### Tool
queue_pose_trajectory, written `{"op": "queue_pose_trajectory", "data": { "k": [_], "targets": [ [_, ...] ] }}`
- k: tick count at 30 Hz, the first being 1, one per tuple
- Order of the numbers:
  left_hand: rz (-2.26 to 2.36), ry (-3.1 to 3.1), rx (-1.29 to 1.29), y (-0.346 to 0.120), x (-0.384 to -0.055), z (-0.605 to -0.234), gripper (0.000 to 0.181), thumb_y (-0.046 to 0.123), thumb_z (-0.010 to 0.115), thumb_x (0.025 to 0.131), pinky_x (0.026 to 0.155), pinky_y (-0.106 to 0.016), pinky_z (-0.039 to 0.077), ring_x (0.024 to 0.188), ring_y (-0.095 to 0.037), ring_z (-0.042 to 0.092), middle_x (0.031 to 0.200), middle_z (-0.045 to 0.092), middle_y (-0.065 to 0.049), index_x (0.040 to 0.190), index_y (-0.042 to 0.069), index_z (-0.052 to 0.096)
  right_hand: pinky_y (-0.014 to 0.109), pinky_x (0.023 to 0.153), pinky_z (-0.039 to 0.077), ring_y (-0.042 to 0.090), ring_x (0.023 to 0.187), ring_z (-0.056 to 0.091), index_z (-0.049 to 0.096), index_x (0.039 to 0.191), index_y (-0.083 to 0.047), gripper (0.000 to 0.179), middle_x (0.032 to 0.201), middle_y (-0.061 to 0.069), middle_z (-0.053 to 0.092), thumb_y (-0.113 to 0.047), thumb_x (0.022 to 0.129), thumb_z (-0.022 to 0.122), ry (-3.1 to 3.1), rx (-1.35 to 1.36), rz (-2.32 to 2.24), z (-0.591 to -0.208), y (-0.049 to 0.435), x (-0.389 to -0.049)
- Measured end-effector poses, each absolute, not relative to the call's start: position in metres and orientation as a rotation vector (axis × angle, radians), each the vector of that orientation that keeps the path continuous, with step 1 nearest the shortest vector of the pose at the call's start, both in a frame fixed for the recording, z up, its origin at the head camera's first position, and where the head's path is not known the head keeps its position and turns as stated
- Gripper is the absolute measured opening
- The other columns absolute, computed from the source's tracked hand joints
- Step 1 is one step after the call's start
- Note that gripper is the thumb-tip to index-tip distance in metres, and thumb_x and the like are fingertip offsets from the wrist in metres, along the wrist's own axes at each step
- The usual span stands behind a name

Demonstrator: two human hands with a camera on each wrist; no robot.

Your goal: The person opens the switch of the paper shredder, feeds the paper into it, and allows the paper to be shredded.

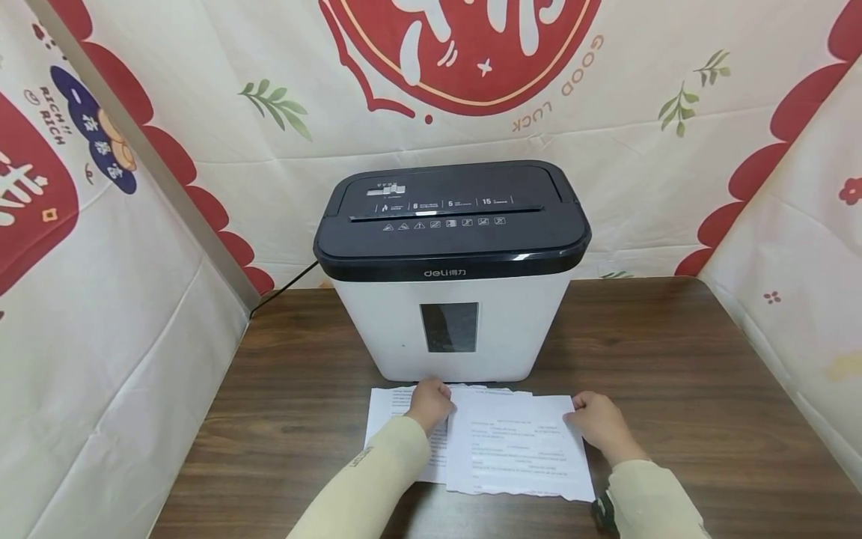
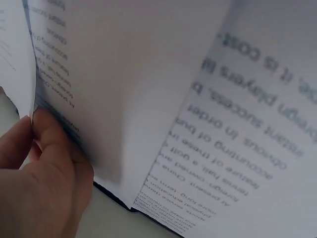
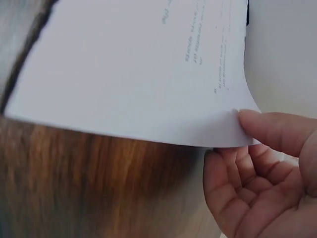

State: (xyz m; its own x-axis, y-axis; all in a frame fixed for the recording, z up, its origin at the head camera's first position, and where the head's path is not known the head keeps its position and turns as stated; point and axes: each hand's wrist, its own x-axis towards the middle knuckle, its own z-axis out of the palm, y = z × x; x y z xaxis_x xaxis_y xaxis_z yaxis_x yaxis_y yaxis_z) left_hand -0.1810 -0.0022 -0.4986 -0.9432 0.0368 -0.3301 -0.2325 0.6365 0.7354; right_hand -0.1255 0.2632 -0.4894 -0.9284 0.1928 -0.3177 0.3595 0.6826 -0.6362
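A torn-edged sheet of printed paper (image 1: pixel 518 449) is lifted a little above other printed sheets (image 1: pixel 387 408) on the wooden table. With thumb and fingers, my left hand (image 1: pixel 429 406) pinches its far left corner; the left wrist view shows the paper edge (image 2: pixel 30 74) between the fingertips. At the far right corner my right hand (image 1: pixel 599 423) pinches the same sheet, thumb on top and curled fingers beneath. Directly behind the papers stands a black-and-white paper shredder (image 1: pixel 364 314), its feed slot (image 1: pixel 447 215) on top.
A black power cord (image 1: pixel 286 286) runs from the shredder's left side to the table's back left corner. Printed cloth (image 1: pixel 431 138) hangs behind and on both sides of the brown wooden table (image 1: pixel 289 419).
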Motion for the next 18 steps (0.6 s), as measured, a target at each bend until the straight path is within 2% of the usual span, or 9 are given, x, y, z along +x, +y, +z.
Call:
{"op": "queue_pose_trajectory", "data": {
  "k": [9, 18],
  "targets": [
    [1.283, 2.463, -0.129, -0.007, -0.177, -0.492, 0.01, -0.003, 0.07, 0.08, 0.074, -0.034, 0.047, 0.081, -0.02, 0.052, 0.083, 0.057, -0.005, 0.081, 0.002, 0.061, 0.032, 0.062, 0.04, 0.02, 0.072, 0.051, 0.065, 0.101, 0.007, 0.018, 0.076, 0.005, 0.058, -0.005, 0.088, 0.063, 2.688, 0.232, -1.077, -0.489, 0.272, -0.119],
    [1.361, 2.418, -0.142, -0.01, -0.171, -0.489, 0.009, -0.004, 0.068, 0.082, 0.074, -0.033, 0.047, 0.078, -0.018, 0.054, 0.083, 0.057, -0.006, 0.081, 0.002, 0.061, 0.032, 0.064, 0.045, 0.019, 0.073, 0.054, 0.064, 0.098, 0.002, 0.013, 0.078, 0.004, 0.059, -0.008, 0.09, 0.064, 2.663, 0.2, -1.107, -0.483, 0.275, -0.116]
  ]
}}
